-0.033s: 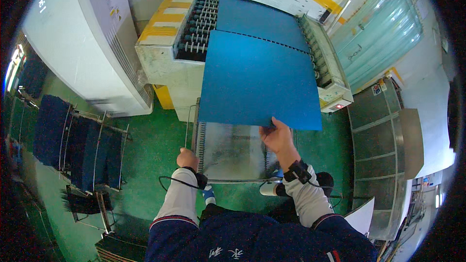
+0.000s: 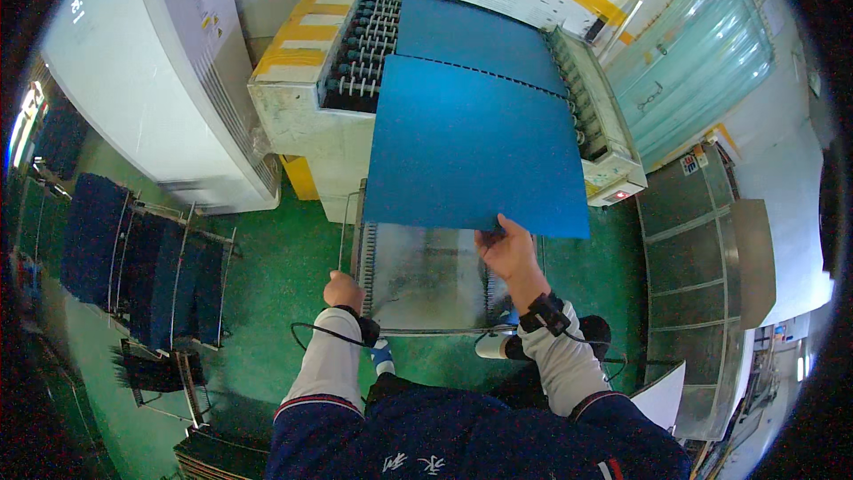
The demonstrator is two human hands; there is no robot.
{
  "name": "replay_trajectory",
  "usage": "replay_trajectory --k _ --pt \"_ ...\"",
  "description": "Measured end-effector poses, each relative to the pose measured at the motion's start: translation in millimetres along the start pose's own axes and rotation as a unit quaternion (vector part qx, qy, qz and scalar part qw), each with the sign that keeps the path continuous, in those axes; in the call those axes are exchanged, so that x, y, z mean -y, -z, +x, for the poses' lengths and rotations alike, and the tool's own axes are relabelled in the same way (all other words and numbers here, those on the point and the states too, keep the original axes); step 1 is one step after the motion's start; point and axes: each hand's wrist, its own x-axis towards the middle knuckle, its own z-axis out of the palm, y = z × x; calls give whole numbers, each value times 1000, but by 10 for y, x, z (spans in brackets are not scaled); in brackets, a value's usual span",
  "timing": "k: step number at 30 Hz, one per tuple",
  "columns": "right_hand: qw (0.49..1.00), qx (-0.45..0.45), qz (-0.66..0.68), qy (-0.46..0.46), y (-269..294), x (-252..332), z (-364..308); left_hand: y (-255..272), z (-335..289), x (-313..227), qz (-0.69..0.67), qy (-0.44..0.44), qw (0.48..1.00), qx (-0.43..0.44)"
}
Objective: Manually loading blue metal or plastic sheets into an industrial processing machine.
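A flat blue sheet (image 2: pixel 475 147) reaches out from the roller machine toward me, its near edge over a slotted metal rack (image 2: pixel 426 280). With my right hand (image 2: pixel 511 256) I pinch that near edge, thumb on top and fingers mostly hidden beneath. My left hand (image 2: pixel 342 292) is closed at the rack's left side, round the end of a thin metal rod (image 2: pixel 345 236). Behind the first sheet, a second blue sheet (image 2: pixel 480 36) lies on the rollers.
The roller machine (image 2: pixel 311 129) stands ahead, partly covered with yellow tape. A tall white cabinet unit (image 2: pixel 160 80) is at the left, above racks of dark sheets (image 2: pixel 160 267) on the green floor (image 2: pixel 293 249). A grey metal frame (image 2: pixel 689 284) stands at the right.
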Motion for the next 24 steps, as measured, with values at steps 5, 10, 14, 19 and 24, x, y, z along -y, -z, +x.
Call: replay_trajectory --k 5,10,14,19,24 --pt "1000 -19 3 -5 -42 33 30 -19 33 -6 -21 27 999 1" --pt "1000 -14 6 -9 -104 47 19 39 -10 -43 -27 39 999 14" --pt "1000 -8 11 -7 -117 64 44 94 -43 -68 -37 49 998 29" --pt "1000 -14 9 -9 -116 84 123 68 -28 -58 -30 46 998 18" --pt "1000 -29 -10 -1 -132 104 171 23 21 -35 -5 38 999 34"
